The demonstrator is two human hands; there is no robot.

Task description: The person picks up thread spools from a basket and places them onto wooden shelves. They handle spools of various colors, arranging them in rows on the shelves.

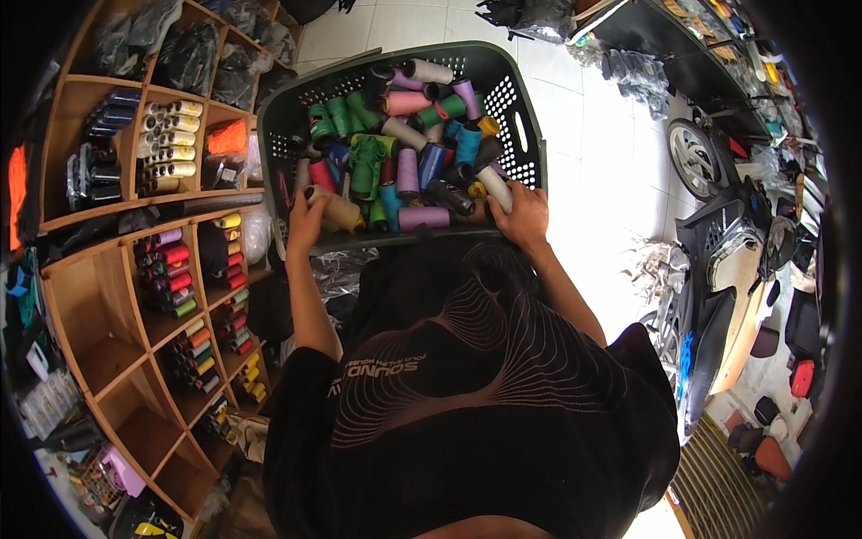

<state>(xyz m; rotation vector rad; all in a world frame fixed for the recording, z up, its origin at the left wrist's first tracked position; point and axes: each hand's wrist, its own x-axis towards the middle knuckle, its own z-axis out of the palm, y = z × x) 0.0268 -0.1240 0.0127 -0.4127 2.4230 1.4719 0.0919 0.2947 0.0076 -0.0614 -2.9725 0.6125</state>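
Dark green plastic basket (530, 135) held out in front of my chest, both hands on its near rim. Left hand (307, 220) curled over the near-left corner, fingers closed on the rim beside a tan spool (337, 211). Right hand (521, 216) clamped on the near-right corner, thumb side touching a white spool (496, 187). Basket is off the floor, tilted slightly away from me, and packed with thread spools (404, 153) — green, purple, blue, pink, black, heaped in no order.

Progress, as I judge it: basket looks full or close to it, nothing visibly sorted out of it yet. Wooden shelf (99, 296) on my left already carries rows of spools in several cubbies — cream ones in an upper cubby, mixed colours lower down — but a few cubbies lower down stand bare. So if the load goes there, nearly all of it is still left to do.

Tiled floor (593, 162) beyond the basket; a scooter (718, 260) parked to my right, well apart.
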